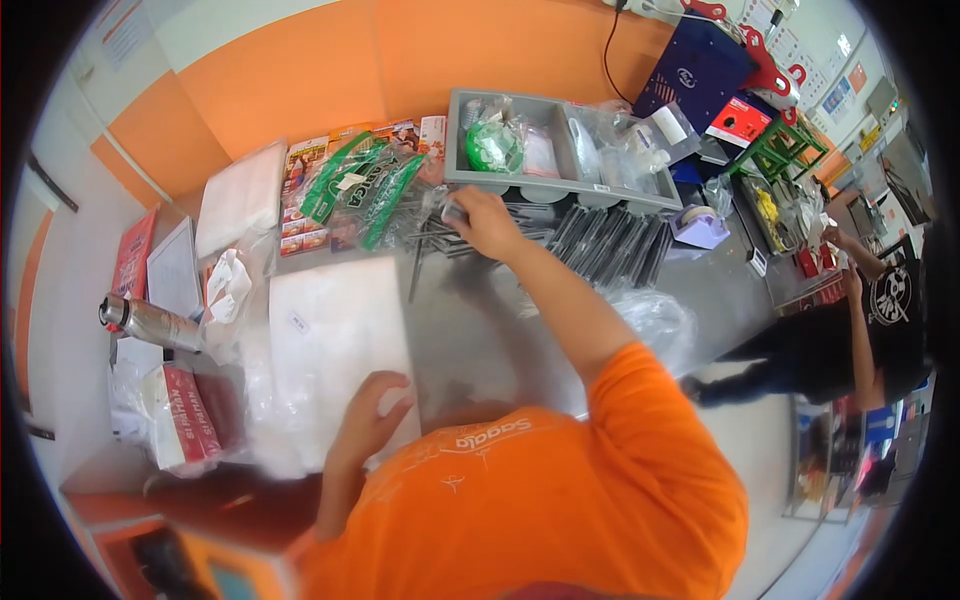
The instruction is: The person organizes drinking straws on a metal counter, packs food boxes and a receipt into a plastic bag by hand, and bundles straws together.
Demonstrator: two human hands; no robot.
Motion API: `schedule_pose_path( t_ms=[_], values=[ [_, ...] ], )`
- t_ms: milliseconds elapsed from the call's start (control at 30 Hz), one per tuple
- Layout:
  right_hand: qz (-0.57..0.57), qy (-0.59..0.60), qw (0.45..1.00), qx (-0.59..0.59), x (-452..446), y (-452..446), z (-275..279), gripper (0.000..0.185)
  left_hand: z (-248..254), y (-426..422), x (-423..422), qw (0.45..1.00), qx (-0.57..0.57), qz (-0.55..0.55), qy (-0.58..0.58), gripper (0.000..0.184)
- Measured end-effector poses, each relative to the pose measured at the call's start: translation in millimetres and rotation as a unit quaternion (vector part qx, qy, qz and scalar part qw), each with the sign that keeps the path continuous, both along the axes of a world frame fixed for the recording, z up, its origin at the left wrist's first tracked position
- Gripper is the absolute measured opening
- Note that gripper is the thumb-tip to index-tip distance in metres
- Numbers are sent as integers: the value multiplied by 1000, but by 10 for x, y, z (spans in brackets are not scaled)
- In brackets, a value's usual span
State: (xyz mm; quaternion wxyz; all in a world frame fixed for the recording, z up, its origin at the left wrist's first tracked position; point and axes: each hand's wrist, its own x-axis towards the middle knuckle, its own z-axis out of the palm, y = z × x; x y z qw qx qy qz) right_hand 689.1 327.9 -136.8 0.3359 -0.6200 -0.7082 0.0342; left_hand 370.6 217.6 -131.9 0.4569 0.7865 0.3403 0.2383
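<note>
My left hand [368,420] hovers at the near edge of a stack of white plastic sheets or bags [340,310]. Its fingers are curved, with a gap between them and the thumb, and nothing shows in it. Farther off, my right hand [487,225] reaches to the back of the metal table, its fingers closed at clear crinkled plastic by the black sticks [432,238]. What it grips, if anything, is too small to name. To its right lie several rows of thin black sticks in clear wrap [610,245]. A green-and-clear printed plastic bag [365,190] lies to its left.
Behind my right hand stands a grey divided bin [560,185] with plastic packs. A purple tape dispenser [700,226] sits to the right. On the left are a steel flask [150,322] and a red-and-white box [183,415]. Another person [870,320] works at far right.
</note>
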Motion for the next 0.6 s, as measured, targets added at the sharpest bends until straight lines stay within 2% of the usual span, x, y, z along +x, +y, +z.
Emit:
schedule_pose_path(
  t_ms=[67, 133, 167, 200, 267, 300, 333, 400, 433, 467, 533, 567, 600],
  values=[
    [-4, 42, 999, 27, -10, -13, 227, 28, 14, 38, 44, 1000, 20, 5, -9, 24],
    [-57, 270, 957, 94, -53, -74, 468, 25, 91, 101, 91, 999, 30, 24, -10, 26],
    [-98, 285, 946, 120, 21, -31, 429, 18, 138, 135, 118, 998, 40, 41, -8, 29],
    [-93, 282, 947, 120, 27, -62, 486, 18, 181, 164, 149, 998, 42, 46, -11, 29],
    [-78, 460, 860, 209, 2, -145, 620, 17, 265, 244, 220, 994, 84, 62, -32, 33],
    [-67, 513, 825, 225, -10, -184, 619, 16, 266, 287, 251, 992, 100, 64, -32, 40],
    [-63, 512, 827, 224, -91, -282, 690, 16, 283, 325, 302, 992, 101, 68, -35, 40],
    [-5, 687, 722, 87, -294, -567, 874, 14, 326, 365, 450, 977, 169, 105, -76, 50],
    [7, 713, 701, -4, -415, -684, 944, 15, 358, 371, 529, 977, 165, 109, -74, 50],
    [6, 714, 700, -10, -544, -758, 909, 15, 397, 370, 618, 983, 130, 72, -105, 52],
    [30, 719, 680, -140, -787, -870, 817, 20, 385, 310, 742, 986, 92, 35, -132, 54],
    [28, 720, 679, -141, -841, -923, 767, 20, 325, 285, 808, 979, -82, -39, -182, 52],
    [44, 648, 747, -144, -875, -963, 711, 25, 295, 248, 876, 934, -252, -111, -227, 50]
  ],
)
